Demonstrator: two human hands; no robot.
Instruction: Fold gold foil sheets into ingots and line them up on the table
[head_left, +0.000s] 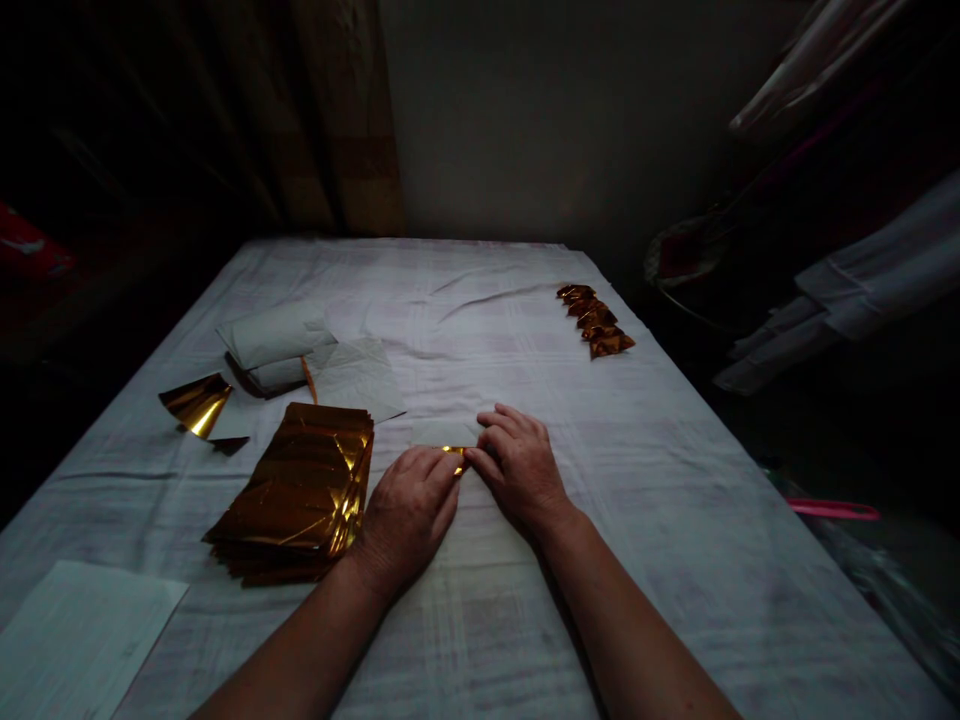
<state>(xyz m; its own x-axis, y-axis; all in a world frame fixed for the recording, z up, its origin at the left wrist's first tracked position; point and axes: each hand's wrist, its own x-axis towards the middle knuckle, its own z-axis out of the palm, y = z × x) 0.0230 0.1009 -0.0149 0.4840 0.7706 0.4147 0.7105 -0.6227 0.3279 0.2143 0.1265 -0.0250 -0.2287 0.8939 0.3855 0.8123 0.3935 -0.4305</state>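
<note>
A sheet of gold foil paper lies flat on the table, its pale back up, with a narrow strip of gold turned over along its near edge. My left hand has its fingers bent together and pressed on the left part of that strip. Pinched at the strip's right end are the thumb and fingers of my right hand. Both hands cover much of the sheet. Left of my left hand sits a thick stack of gold foil sheets.
Several folded gold foil pieces stand in a row near the table's right edge. Pale crumpled papers, a curled foil sheet and a white sheet lie to the left. A cloth covers the table; a wall rises behind it.
</note>
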